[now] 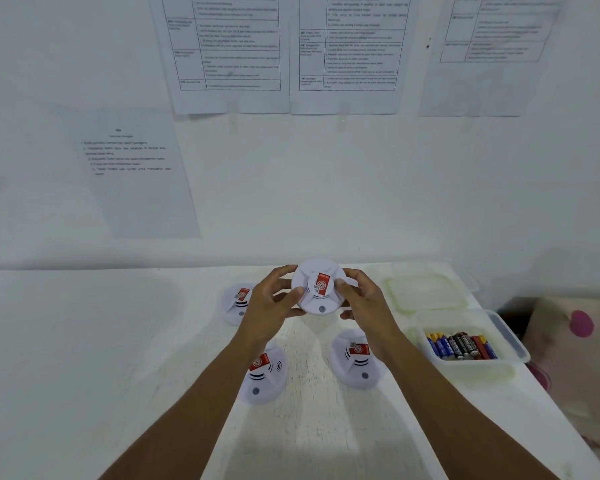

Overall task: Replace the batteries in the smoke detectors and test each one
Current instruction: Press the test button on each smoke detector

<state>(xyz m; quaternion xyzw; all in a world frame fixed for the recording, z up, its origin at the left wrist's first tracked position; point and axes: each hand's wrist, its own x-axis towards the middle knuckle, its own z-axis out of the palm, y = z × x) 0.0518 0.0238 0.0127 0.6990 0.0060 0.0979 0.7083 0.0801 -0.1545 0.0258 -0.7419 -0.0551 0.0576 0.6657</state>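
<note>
A round white smoke detector (317,287) with a red label is lifted above the table, face toward me. My left hand (274,299) grips its left rim, thumb on the face. My right hand (359,297) grips its right rim, thumb near the label. Three more white detectors lie on the table: one at the back left (234,303), partly hidden by my left hand, one at the front left (265,374), one at the front right (355,362). A clear plastic box (499,365) on the right holds several batteries (461,345).
The box's clear lid (426,292) lies behind it on the white table (312,427). The table's right edge runs diagonally past the box; patterned fabric (575,341) is beyond it. Printed sheets (229,53) hang on the white wall behind.
</note>
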